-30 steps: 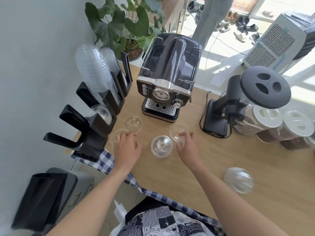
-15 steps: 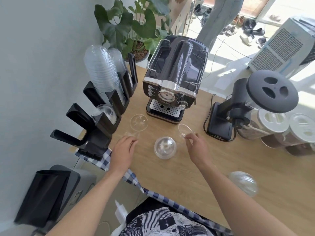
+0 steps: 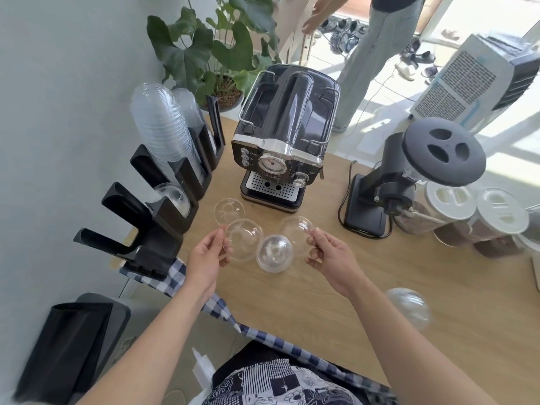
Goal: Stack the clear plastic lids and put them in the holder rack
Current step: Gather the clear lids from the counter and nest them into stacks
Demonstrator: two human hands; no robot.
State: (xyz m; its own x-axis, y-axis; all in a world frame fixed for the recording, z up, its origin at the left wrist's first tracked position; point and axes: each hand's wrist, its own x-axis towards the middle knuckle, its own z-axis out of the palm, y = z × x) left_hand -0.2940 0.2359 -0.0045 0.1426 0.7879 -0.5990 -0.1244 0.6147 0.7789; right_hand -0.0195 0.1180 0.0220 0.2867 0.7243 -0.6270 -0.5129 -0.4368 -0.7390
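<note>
Five loose clear lids, two hands, one rack, perhaps two lidded jars

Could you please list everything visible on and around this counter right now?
Loose dome lids: five, clear; one in each hand, three on the counter.
Holder rack: one, black, left edge, with stacked clear lids.
Espresso machine: one, black and chrome, centre back.
Grinder: one, black, right.
Jars: at least two, white-lidded, far right.
Plant: one, green, back.
Counter: wooden.
Hands: left hand, right hand, each gripping a lid.
</note>
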